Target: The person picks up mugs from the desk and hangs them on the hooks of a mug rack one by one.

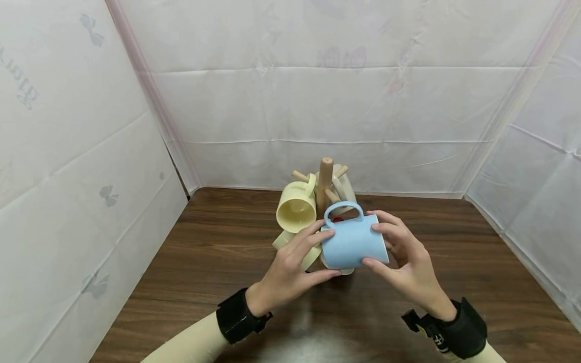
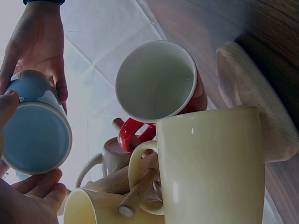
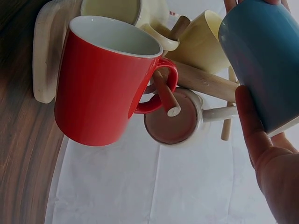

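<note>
A light blue mug lies on its side in the air, handle up, in front of a wooden mug tree. My left hand holds its left end, with fingers on the upper side and thumb beneath. At the other end, my right hand grips it between thumb and fingers. On the tree hang a pale yellow mug at upper left, a second yellow mug lower down, and a red mug, mostly hidden behind the blue one in the head view. A whitish mug hangs at the back.
The tree's wooden base stands on a dark brown wood-grain table. Bare pegs stick out near its top. White sheeting walls the table at the back and on both sides.
</note>
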A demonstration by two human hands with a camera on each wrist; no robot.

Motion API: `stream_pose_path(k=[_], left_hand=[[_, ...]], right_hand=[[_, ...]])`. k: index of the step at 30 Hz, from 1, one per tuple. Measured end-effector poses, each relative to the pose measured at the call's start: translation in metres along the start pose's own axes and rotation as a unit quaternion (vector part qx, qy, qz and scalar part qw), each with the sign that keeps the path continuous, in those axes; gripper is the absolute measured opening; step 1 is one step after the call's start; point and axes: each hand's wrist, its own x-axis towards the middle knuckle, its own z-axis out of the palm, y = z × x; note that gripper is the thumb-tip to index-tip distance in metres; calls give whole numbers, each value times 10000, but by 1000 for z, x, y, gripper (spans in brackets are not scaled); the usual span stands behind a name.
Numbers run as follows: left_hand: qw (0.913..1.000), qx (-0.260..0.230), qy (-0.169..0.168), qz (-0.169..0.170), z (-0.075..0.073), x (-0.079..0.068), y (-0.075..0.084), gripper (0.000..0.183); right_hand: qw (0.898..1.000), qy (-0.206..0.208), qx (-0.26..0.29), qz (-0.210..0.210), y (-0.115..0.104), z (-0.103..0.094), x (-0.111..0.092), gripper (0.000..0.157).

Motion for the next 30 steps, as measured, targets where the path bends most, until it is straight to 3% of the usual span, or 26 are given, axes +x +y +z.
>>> stream_pose_path(k=[7,13,21,30], left_hand=[[9995,286,-53,105,-9,9,-5,72],[9989,363,-288,60,-17,16,-10,69],[9975,409,-570,-125,-21,15,-15,70],[9940,978,-488,-5,-19,12,-20,72]], right_hand=[[9963,125,-842,121,4,-2,4,62],[9865,170,-1527,570,7,-1,5,67],[9841,173,-1549,847,14,3,7,66],[9849,122,-1516,831,22,3,9,64]])
